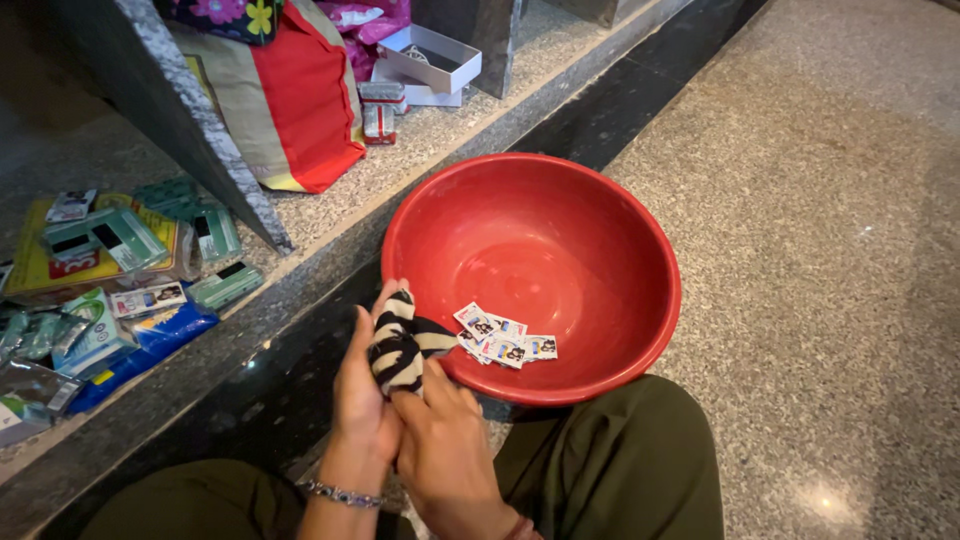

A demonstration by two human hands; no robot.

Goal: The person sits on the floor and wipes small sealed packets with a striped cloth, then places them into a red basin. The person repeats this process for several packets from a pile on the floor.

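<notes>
1. Down low, the left hand (362,395) and the right hand (445,445) meet at the near rim of a red plastic basin (610,240), both closed around a black-and-white striped cloth (400,345).
2. The left hand's fingers curl over the cloth from the left side; a beaded bracelet (343,493) circles that wrist.
3. The right hand grips the cloth from below, its thumb pressed against the bunched fabric.
4. The cloth is wadded up, and one end of it drapes over the basin's rim, touching the inside wall.
5. Inside the basin, just beside the cloth, lies a small heap of flat white sachets (505,338) with dark printing.
6. The basin stands on a speckled stone floor (820,200), against a dark step.
7. On the raised ledge to the left lie green packets (215,235), a blue pouch (150,345), and a red and beige bag (300,100).
8. Olive-green trousers (620,470) cover the person's knees at the bottom of the view.
</notes>
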